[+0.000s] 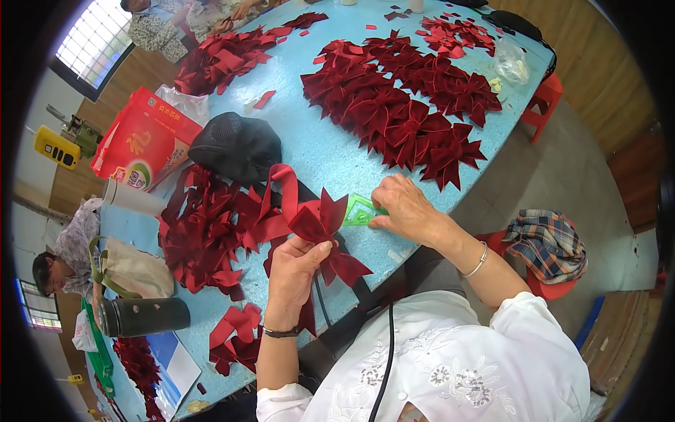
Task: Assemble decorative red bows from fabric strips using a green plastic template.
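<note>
My left hand pinches a dark red velvet bow with pointed tails, held above the table's near edge. To its right, my right hand has its thumb and fingers closed on a green set square, whose corner comes close to the bow's tail. A loop of red ribbon rises just behind the bow. Close by on the left lies a heap of dark red bows. A smaller pile of red ribbon pieces lies nearer me.
Rows of finished-looking bows cover the far right of the blue table. A black cap, red bag, white cylinder, cloth bag and dark flask stand left. Other people sit around the table. A red stool bears plaid cloth.
</note>
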`<state>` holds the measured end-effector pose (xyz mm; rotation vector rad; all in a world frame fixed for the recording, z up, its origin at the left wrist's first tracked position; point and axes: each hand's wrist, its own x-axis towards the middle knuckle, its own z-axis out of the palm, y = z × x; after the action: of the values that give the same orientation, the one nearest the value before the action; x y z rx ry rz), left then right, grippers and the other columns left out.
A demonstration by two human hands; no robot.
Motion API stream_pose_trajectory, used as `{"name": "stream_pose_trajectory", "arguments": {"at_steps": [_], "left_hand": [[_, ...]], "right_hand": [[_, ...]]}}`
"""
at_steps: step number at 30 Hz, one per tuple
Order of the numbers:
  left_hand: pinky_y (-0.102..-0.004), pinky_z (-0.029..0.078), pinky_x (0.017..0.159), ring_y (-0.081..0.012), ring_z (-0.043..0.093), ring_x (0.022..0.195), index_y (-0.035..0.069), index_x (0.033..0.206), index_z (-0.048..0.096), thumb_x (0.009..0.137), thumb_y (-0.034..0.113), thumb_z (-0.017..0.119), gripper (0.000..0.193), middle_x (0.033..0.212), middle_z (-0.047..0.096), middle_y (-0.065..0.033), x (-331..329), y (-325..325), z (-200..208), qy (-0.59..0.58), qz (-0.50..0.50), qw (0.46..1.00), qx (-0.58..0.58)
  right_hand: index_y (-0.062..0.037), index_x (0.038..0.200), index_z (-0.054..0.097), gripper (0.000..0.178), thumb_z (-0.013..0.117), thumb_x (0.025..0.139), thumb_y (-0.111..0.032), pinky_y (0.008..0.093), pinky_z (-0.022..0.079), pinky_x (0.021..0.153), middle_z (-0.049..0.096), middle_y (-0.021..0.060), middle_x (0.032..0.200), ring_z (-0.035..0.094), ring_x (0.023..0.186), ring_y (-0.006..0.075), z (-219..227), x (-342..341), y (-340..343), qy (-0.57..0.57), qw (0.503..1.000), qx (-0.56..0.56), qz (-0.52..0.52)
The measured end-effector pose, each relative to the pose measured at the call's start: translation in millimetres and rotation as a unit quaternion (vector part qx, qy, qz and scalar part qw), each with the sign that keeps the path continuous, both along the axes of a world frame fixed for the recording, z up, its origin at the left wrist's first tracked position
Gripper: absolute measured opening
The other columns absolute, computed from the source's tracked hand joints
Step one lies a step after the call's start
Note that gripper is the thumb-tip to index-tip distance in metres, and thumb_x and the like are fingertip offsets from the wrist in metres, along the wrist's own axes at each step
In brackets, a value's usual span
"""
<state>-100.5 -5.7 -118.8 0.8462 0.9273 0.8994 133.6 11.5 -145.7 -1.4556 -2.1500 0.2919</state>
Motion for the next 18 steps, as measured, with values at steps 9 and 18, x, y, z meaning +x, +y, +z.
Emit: {"name": "stream_pose_trajectory", "arguments": {"at_steps": [9,18], "left_hand": [[-0.0211,0.046,0.071,-0.0115,0.06,0.079,-0.003,0.1,0.061,0.08,0.003,0.065,0.021,0.092,0.066,-0.0094,2.1,1.5,-1.6,0.016,0.006,1.0,0.007],[-0.0223,0.046,0.072,-0.0116,0.061,0.079,-0.003,0.095,0.062,0.08,0.0,0.063,0.015,0.089,0.065,-0.0077,24.2,23.7,-7.3,0.039,0.018,0.998,0.046]], "right_hand": [[-0.0027,0.077,0.053,0.027,0.074,0.068,-0.017,0.0391,0.039,0.076,0.057,0.0122,0.079,0.054,0.083,0.0298,-1.3,7.2,-6.3,-0.003,0.997,-0.078,0.002],[-0.002,0.075,0.053,0.019,0.068,0.069,-0.012,0.0392,0.038,0.075,0.057,0.0117,0.075,0.054,0.08,0.0296,-5.0,17.2,-28.2,0.025,0.995,-0.1,0.007]]}}
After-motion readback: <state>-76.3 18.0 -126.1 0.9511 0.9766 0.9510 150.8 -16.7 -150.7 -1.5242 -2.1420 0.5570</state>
